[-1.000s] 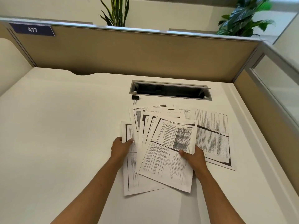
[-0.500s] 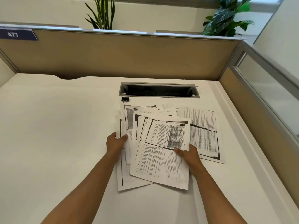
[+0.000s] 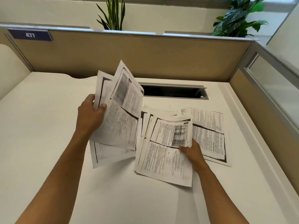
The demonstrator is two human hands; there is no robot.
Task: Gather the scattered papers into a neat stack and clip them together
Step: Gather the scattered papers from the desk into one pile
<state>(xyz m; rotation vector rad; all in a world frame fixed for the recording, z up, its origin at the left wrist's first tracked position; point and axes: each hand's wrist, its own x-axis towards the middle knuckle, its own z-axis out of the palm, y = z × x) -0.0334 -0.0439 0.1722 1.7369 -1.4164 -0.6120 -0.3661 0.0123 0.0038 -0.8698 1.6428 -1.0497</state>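
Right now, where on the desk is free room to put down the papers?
Bare desk lies left of the left hand, and near the front edge between both arms. It is crowded around the right hand, where papers overlap up to the slot.

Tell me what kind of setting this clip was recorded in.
Most likely an office cubicle. A white desk is boxed in by tan partition panels, one carrying a numbered blue plate, and a cable slot is cut into the desktop. Potted plants stand behind the partition.
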